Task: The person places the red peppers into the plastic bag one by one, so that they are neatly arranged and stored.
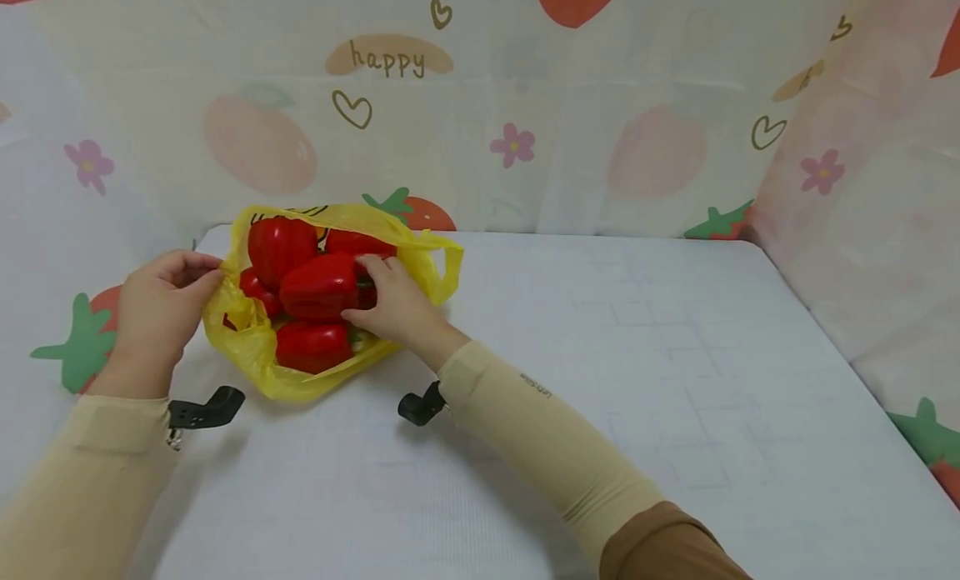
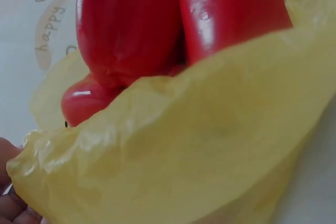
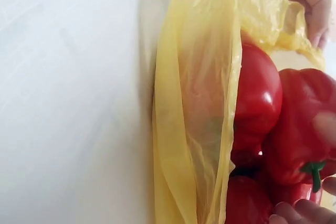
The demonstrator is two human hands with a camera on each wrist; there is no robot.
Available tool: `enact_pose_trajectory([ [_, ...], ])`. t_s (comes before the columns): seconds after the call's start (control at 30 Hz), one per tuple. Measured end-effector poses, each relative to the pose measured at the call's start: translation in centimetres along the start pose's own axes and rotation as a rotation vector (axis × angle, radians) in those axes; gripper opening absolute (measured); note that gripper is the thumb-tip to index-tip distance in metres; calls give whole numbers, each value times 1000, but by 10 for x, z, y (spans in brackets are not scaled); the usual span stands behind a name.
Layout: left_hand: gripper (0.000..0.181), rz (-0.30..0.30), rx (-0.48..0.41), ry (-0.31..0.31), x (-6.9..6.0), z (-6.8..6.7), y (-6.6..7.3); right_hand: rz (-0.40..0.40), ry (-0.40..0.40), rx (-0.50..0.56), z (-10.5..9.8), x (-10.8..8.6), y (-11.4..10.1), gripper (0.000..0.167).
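A yellow plastic bag (image 1: pixel 300 387) lies with its mouth spread, holding several glossy red bell peppers (image 1: pixel 282 248). At the bag's left rim, my left hand (image 1: pixel 159 309) pinches the plastic between thumb and fingers; its fingertips show at the lower left of the left wrist view. My right hand (image 1: pixel 405 307) reaches into the mouth and grips the middle red bell pepper (image 1: pixel 321 287) around its stem end. In the right wrist view that pepper's green stem (image 3: pixel 315 174) points toward the fingers (image 3: pixel 310 212). Other peppers are partly hidden under it and behind the plastic.
The bag rests on a white table (image 1: pixel 675 355), toward its far left. A handle loop (image 1: pixel 453 272) of the bag sticks out to the right. Behind the table hangs a cloth backdrop (image 1: pixel 450 147) printed with fruit, hearts and flowers.
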State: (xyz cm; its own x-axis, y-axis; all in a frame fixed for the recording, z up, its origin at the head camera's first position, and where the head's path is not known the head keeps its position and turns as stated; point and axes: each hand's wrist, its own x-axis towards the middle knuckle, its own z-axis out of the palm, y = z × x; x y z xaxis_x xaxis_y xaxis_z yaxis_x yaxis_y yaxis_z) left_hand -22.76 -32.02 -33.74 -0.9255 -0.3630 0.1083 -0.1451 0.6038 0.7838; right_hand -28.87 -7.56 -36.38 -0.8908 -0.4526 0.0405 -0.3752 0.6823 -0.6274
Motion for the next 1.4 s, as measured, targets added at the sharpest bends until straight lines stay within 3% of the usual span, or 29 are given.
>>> enact_pose_trajectory([
  [0.17,46,-3,-9,8,0,-3,-3,-38,27,57,-1,0,5,70],
  [0.43,46,0,-33,4,1,-6,-4,-33,16,102,-4,2,6,71],
  [0.87,49,-17,-28,-24,1,-5,0,-23,11,77,-18,-5,13,79],
  [1.03,52,0,17,-20,4,-5,7,-29,18,95,-47,-16,23,74],
  [1.17,55,32,86,-31,6,-10,16,-97,59,65,-84,-28,39,63],
  [1.3,56,129,201,-65,9,-19,25,-92,128,-52,-129,-44,62,58],
  [1.4,58,212,313,-101,10,-28,28,-40,154,-150,-163,-58,84,60],
])
